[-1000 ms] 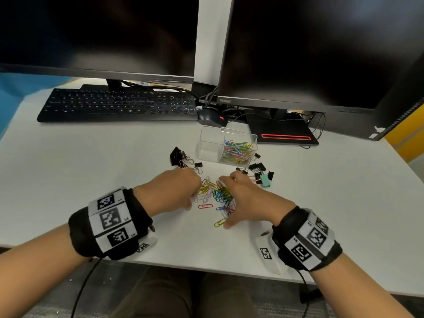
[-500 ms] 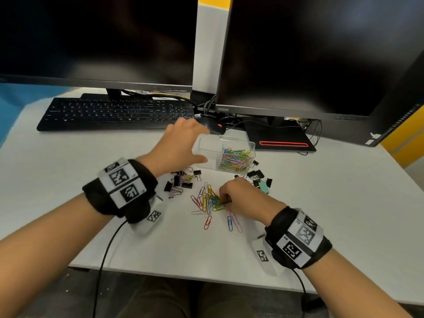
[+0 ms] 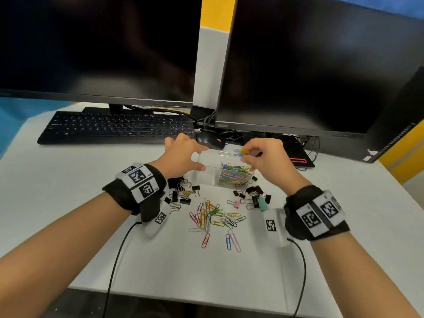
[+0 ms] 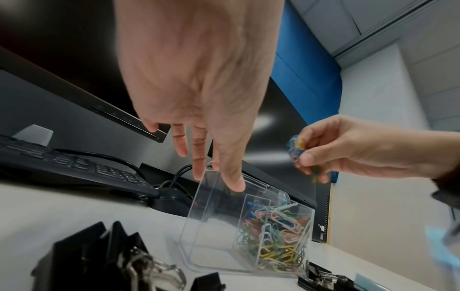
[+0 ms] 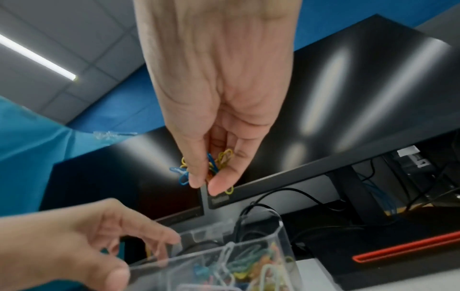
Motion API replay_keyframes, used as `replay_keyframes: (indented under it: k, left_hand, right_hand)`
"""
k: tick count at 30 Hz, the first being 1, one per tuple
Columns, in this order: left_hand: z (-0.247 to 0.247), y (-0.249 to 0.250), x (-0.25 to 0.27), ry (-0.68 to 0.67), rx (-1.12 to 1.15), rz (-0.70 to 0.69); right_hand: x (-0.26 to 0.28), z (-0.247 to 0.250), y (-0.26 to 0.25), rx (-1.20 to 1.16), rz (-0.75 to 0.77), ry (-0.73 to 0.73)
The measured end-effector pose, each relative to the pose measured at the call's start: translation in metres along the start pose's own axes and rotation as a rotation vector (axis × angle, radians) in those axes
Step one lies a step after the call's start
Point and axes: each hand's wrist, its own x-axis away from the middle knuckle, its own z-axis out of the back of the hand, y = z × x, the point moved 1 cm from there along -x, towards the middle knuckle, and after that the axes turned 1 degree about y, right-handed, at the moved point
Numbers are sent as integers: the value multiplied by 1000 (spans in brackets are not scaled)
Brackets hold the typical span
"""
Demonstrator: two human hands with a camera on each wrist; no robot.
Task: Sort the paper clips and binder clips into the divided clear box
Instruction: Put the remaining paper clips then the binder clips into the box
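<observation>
The divided clear box (image 3: 207, 174) stands on the white table; its right compartment is full of coloured paper clips (image 3: 234, 174), the left one looks bare. My left hand (image 3: 197, 157) grips the box's left end, thumb on the near wall (image 4: 234, 183), fingers over the far rim. My right hand (image 3: 246, 156) pinches a bunch of coloured paper clips (image 5: 224, 157) above the right compartment. Several loose paper clips (image 3: 213, 219) lie near me. Black binder clips lie left (image 3: 181, 191) and right (image 3: 257, 196) of the box.
A black keyboard (image 3: 119, 128) and mouse (image 3: 210, 141) lie behind the box, under two dark monitors (image 3: 309, 65). A monitor base with a red stripe (image 3: 298, 159) sits to the back right. The table's front edge is near my forearms.
My left hand left the clip pile and took hold of the box. My right hand gathered a bunch of paper clips and lifted it from the table to above the box.
</observation>
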Motion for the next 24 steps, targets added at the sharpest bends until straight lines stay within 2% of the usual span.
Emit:
replay_keyframes:
  k: [5,9,13,15,17,19,21,24]
  left_hand:
    - [0,-1,0,8,14,10]
    - [-2,-3,0,19,18,4]
    - [-2,-4,0,26,37,1]
    - [-3,-4,0,30,34,1]
    - [-3,-3,1,33,31,9]
    - [-3,-3,2,37,21,14]
    - [-3,-2,3,38,9,14]
    - [-2,-1,4,38,-3,15]
  right_hand:
    - [-13,-20,14,230,14,-93]
    - [6,-19,25,194,9,18]
    - [23,-30,26,285,2,-154]
    - [28,-31,21,286,-30,-141]
    - [35,-31,6,217,28,-79]
    - [45,-38,-11,172,89,-194]
    - [54,-55,-21,244,112,-420]
    - [60,-75,-19,332,13,-656]
